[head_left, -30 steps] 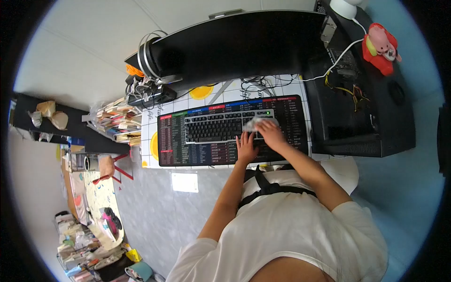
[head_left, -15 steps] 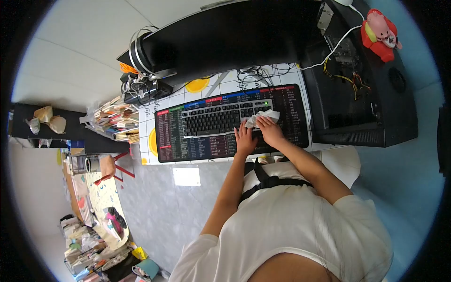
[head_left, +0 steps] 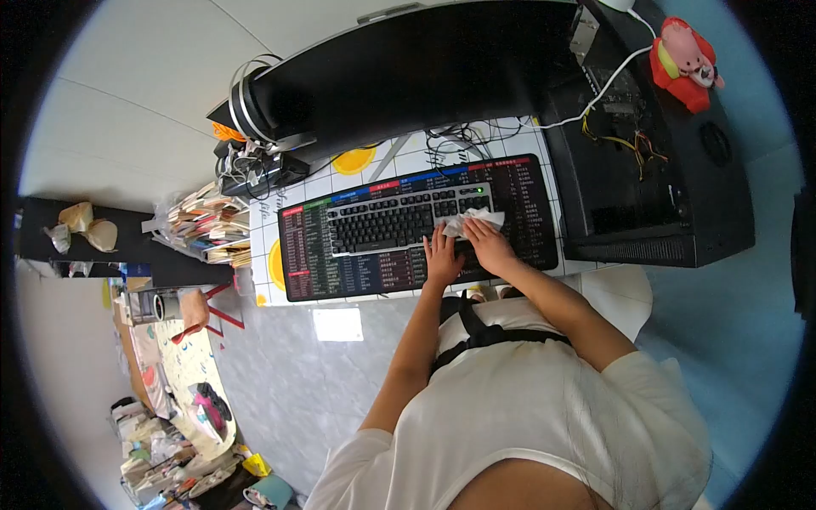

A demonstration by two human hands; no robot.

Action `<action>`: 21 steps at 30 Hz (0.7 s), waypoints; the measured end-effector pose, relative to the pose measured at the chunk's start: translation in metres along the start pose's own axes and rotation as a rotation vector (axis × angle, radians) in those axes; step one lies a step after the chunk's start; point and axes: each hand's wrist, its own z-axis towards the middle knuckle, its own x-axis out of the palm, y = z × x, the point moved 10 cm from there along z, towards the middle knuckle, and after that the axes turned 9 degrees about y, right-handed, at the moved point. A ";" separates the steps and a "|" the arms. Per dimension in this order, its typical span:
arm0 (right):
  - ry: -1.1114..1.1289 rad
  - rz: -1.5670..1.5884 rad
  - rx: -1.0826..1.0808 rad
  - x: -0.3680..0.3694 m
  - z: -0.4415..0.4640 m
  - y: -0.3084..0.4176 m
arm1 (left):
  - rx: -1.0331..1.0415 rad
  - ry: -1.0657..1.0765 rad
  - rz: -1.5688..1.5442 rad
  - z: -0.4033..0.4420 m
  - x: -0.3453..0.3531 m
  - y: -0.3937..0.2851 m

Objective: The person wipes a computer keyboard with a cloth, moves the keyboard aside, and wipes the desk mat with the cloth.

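A black keyboard (head_left: 382,225) with a silver frame lies on a dark printed desk mat (head_left: 518,217), a green light lit at its top right corner. My right hand (head_left: 491,245) presses a crumpled white tissue (head_left: 459,224) onto the keyboard's right end, covering the keys there. Close beside it, my left hand (head_left: 443,258) rests with fingers spread across the keyboard's lower right edge, its fingertips near the tissue. Both wrists are over the front of the mat.
Behind the keyboard stands a wide black monitor (head_left: 408,72), with tangled black cables (head_left: 459,136) below it. An open computer case (head_left: 650,183) on the right carries a pink and red figurine (head_left: 684,64). Headphones (head_left: 246,102) hang at the monitor's left, above stacked papers (head_left: 208,221).
My right hand and the tissue have slid slightly toward me on the keyboard. My left hand stays nearly in place, and the camera view has shifted a little.
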 end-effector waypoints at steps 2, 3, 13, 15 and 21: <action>0.015 0.012 -0.010 -0.003 -0.005 -0.003 | -0.002 0.038 0.010 0.005 0.002 0.001; 0.012 0.006 -0.016 0.001 -0.005 -0.003 | -0.005 0.030 0.008 0.005 0.001 0.000; 0.048 0.121 -0.001 -0.007 -0.003 0.001 | 0.023 -0.007 -0.008 0.003 -0.002 -0.001; 0.143 0.020 -0.032 0.006 -0.009 0.002 | 0.015 -0.007 0.005 0.002 -0.002 0.000; 0.057 -0.001 -0.083 0.000 -0.017 0.002 | 0.082 -0.099 0.044 0.000 0.001 -0.001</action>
